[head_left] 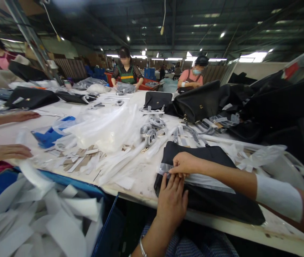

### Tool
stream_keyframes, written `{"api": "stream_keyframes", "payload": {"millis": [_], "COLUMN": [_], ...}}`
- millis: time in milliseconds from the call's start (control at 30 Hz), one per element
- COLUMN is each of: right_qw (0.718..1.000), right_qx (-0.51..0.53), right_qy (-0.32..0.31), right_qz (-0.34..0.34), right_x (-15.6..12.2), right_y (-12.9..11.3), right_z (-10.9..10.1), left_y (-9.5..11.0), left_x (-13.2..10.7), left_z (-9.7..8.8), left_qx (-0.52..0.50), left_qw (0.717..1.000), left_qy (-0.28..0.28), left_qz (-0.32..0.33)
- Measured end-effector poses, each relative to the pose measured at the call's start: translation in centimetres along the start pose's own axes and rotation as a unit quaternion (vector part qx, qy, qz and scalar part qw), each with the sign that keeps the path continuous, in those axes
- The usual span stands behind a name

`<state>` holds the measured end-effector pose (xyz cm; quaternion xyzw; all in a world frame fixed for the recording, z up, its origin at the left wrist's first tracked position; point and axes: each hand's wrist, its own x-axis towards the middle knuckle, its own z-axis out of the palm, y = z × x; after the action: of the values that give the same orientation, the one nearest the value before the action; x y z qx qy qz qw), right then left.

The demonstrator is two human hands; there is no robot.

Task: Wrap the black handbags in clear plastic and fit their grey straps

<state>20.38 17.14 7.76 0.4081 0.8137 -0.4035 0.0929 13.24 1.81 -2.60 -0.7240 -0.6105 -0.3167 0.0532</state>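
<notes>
A black bag (229, 210) lies flat at the table's front edge, with a strip of clear plastic film (207, 181) across it. My right hand (185, 164) reaches in from the right, fingers curled and pinched at the left end of that film. Just below it, my left hand (171, 200) rests on the bag with its fingers stretched out, their tips close to the right hand's fingers. What lies under the fingertips is partly hidden. Behind the bag are coiled plastic-wrapped straps (152, 134) and a gold-coloured clasp (144, 150).
Another black bag (198, 101) stands farther back. White plastic sheets (109, 128) and cardboard strips (83, 157) cover the table's middle. A blue bin (109, 210) of white pieces stands front left. A co-worker's hands (6, 153) reach in from the left; other people work across the table.
</notes>
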Motion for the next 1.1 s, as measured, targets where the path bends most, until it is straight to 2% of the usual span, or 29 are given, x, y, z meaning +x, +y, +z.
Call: {"api": "stream_keyframes", "payload": {"millis": [300,633,1100], "right_qw": [0.992,0.989,0.988], "right_qx": [0.119,0.120,0.122], "right_qy": [0.006,0.054,0.086], "right_qz": [-0.033,-0.072,-0.043], "right_x": [-2.6,-2.1,-2.2], "right_y": [2.8,4.5,5.6], "right_z": [-1.0,-0.5,0.7], "left_y": [-0.2,0.1,-0.2], "left_x": [0.0,-0.1,0.2], "left_z": [0.0,-0.3,-0.7], "left_qx": [0.004,0.063,0.059], "left_qw": [1.000,0.998,0.998], "left_qy": [-0.009,0.003,-0.003], "left_qz": [0.003,0.002,0.017]}}
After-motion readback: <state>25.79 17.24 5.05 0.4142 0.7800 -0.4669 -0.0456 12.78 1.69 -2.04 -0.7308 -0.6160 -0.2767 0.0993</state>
